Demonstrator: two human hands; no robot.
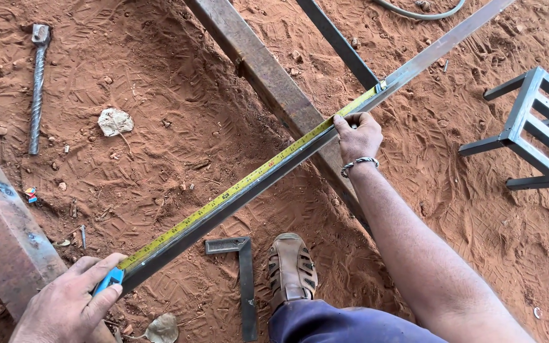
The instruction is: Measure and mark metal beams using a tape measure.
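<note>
Yellow tape measure [243, 184] lies stretched along a long steel bar [274, 166], axis running diagonally from near-left to far-right over the red dirt ground [160, 114]. Left hand [71, 302] grips the blue tape case [108, 279] at the bar's near end. Right hand [358, 134], arm extended, pinches the blade against the bar, just short of the tape hook, which probably catches on the bar. Right hand nearer the far end. Steel square [244, 279] lies beside a sandalled foot [292, 267].
</note>
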